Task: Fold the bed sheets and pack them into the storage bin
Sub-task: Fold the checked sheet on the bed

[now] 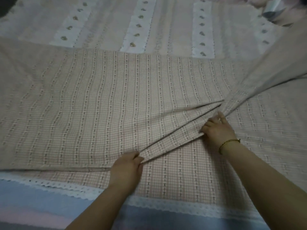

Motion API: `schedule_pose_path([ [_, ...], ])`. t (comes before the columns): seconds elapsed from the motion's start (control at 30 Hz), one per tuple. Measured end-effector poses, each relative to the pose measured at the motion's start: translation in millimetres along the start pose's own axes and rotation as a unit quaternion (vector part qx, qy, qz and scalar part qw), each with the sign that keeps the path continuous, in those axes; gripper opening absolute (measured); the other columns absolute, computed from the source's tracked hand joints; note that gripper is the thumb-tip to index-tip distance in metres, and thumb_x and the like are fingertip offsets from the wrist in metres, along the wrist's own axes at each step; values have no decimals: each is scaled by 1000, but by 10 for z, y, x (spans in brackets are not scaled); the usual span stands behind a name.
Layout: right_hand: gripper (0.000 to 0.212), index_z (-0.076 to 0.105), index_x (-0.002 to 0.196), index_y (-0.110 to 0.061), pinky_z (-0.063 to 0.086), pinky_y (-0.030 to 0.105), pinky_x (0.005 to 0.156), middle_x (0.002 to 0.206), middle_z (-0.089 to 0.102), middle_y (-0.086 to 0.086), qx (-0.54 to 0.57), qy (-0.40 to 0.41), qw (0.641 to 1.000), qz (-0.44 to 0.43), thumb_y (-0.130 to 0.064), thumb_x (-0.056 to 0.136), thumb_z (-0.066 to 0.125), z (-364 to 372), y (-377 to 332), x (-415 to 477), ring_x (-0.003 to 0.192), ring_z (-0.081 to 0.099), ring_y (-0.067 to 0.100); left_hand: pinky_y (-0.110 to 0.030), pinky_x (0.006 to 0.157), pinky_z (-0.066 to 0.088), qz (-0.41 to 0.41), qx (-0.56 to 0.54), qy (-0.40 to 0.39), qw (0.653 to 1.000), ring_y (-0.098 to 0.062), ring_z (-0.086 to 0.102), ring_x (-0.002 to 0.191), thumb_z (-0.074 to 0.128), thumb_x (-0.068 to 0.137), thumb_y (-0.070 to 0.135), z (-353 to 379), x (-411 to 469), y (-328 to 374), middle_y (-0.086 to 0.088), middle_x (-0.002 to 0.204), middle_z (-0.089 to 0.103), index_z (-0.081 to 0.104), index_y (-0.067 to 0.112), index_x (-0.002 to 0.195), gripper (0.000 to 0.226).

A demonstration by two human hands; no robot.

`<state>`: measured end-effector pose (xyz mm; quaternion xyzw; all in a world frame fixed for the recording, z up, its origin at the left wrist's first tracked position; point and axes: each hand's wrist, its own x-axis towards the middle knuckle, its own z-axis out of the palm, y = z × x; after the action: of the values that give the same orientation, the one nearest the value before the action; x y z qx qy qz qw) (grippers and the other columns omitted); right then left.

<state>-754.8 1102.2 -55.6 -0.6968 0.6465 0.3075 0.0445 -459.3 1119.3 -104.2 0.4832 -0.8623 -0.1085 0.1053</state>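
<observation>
Head view shows the checked bed sheet (83,105) spread flat on the bed (108,27). Its gathered fold (172,136) runs diagonally from near-left to far-right. Our left hand (127,168) pinches the near end, and our right hand (217,131), further along, seems to grip it too.

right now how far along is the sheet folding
Early. The checked sheet lies spread out, with one layer seemingly already folded over. In hand: the left hand and right hand each pinch a raised crease in it. Left: the remaining folds and packing; no storage bin is in view.
</observation>
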Motion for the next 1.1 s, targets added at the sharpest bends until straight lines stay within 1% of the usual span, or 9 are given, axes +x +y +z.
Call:
schedule_pose_path([
  [0.1, 33, 58, 121, -16, -13, 42, 113, 119, 59, 5, 17, 31, 999, -13, -10, 92, 43, 77, 275, -39, 121, 47, 23, -24, 49, 53, 14, 5, 6, 1000, -20, 70, 65, 41, 73, 29, 8, -45, 49, -6, 80, 73, 76, 15, 69, 37],
  [0.2, 17, 69, 71, -1, 36, 58, 95, 59, 63, 14, 88, 309, 947, -14, 1, 65, 54, 169, 476, -192, 56, 64, 28, -25, 62, 51, 33, -25, 77, 996, -21, 67, 79, 32, 97, 32, -72, -120, 83, -10, 85, 73, 76, 8, 81, 52],
  [0.33, 20, 57, 95, -4, 36, 41, 83, 68, 65, 21, 198, 486, 851, 9, -11, 80, 45, 416, 469, -877, 67, 56, 30, -22, 87, 37, 90, -38, 126, 987, -16, 50, 96, 17, 102, 33, -276, -352, 175, -12, 96, 71, 56, 14, 105, 44],
  [0.43, 21, 51, 99, -6, 32, 34, 66, 68, 65, 22, 232, 443, 866, 3, -17, 94, 33, 849, 113, -1345, 69, 51, 29, -25, 84, 37, 109, -20, 108, 988, -18, 50, 97, 14, 102, 30, -161, -539, 115, -10, 94, 72, 54, 15, 105, 43],
  [0.53, 26, 60, 89, -5, 45, 27, 56, 62, 64, 17, 267, 330, 905, 30, -10, 76, 39, 1200, -229, -1422, 58, 56, 29, -30, 79, 41, 109, 3, 52, 993, -25, 67, 87, 17, 102, 25, 33, -679, 78, -11, 89, 73, 72, 12, 89, 58],
  [0.63, 32, 70, 65, 0, 50, 29, 49, 58, 63, 13, 298, 252, 916, 90, -8, 68, 39, 1101, -341, -1284, 47, 60, 30, -29, 58, 55, 66, 39, -2, 997, -24, 72, 71, 38, 79, 21, 40, -641, 149, -9, 83, 74, 76, 10, 74, 40],
  [0.77, 32, 66, 109, -2, 41, 28, 87, 108, 66, 12, 347, 155, 913, 148, -9, 89, 41, 859, -304, -1236, 99, 59, 31, -34, 52, 55, 38, 25, -52, 998, -25, 71, 69, 39, 73, 29, 24, -565, 367, -11, 84, 73, 76, 10, 76, 42],
  [0.87, 57, 65, 105, -9, 31, 26, 77, 103, 67, 9, 336, 123, 915, 188, -39, 90, 19, 810, -170, -1267, 92, 58, 25, -30, 54, 56, 60, -5, -70, 996, -20, 72, 73, 40, 74, 35, 81, -522, 615, -7, 87, 73, 76, 14, 77, 43],
  [1.1, 28, 51, 119, -12, 29, 33, 102, 122, 55, 7, 237, 6, 929, 286, -19, 93, 44, 840, 715, -802, 116, 47, 23, -21, 58, 54, 90, -38, -77, 992, -11, 71, 72, 38, 75, 41, 358, -98, 1464, 4, 83, 74, 76, 24, 76, 41],
])
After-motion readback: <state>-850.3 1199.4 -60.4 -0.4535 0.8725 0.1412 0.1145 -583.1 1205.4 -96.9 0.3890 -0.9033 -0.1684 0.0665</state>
